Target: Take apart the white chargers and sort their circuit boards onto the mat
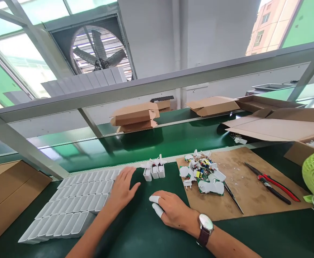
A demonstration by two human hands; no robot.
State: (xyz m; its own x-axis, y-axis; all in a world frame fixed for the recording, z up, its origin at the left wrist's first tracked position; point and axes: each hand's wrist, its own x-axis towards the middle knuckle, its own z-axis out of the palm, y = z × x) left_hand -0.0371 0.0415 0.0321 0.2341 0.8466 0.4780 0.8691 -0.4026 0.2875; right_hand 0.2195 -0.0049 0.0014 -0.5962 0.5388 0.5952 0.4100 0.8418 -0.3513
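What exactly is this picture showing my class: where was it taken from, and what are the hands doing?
There is no machine arm: these are a person's own hands, seen from a camera worn on the head, looking forward and down. The left hand is beside rows of white cases. The right hand, with white covers on two fingertips, is over the green work surface. Neither visibly holds anything, though the right's curled fingers are partly hidden. Beyond them stand three white cases with parts poking out. To the right, a brown sheet bears a heap of circuit boards and white parts and pliers.
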